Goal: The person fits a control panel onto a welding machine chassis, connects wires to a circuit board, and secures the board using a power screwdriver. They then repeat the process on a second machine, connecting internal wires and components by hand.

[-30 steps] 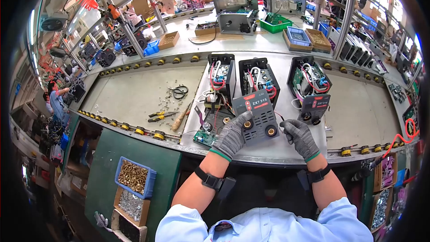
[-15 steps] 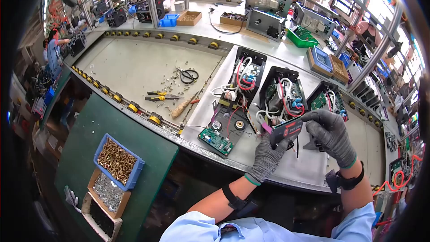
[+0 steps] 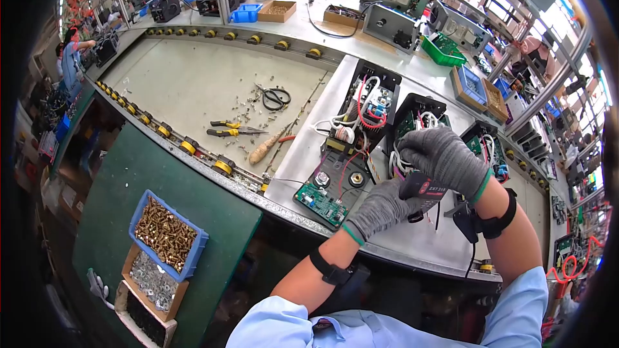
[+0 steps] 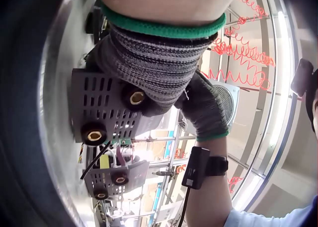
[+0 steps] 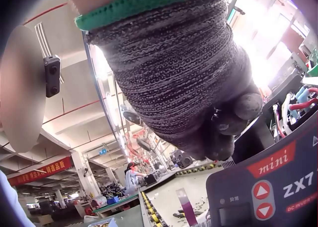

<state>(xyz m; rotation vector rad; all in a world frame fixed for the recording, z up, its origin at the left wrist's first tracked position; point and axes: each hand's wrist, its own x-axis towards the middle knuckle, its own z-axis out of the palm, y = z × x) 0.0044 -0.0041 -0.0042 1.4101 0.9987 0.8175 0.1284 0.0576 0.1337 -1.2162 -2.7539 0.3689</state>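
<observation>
My gloved left hand (image 3: 385,209) grips a grey front panel (image 3: 422,190) marked ZX7 315 by its edge, tilted over the bench. Vent slots and two brass-centred sockets show on the panel (image 4: 104,103) in the left wrist view. Close behind its upper edge is my gloved right hand (image 3: 448,158), fingers curled; I cannot tell what is between them. The right hand partly covers the middle black housing (image 3: 409,106), which has wires inside. Another open housing (image 3: 367,103) stands to its left, its panel lying flat with a green circuit board (image 3: 319,203). A third housing (image 3: 487,145) stands on the right.
Yellow-handled pliers (image 3: 232,129), black-handled scissors (image 3: 274,98) and a wooden-handled tool (image 3: 267,148) lie among loose screws on the left. A blue bin of brass fasteners (image 3: 167,232) and a box of washers (image 3: 153,280) stand on the green table (image 3: 116,187). Rollers line the bench edge.
The panel has gone from facing up to steeply tilted in my left hand. My right hand has moved from the panel's right side to over its upper edge. The head view has turned.
</observation>
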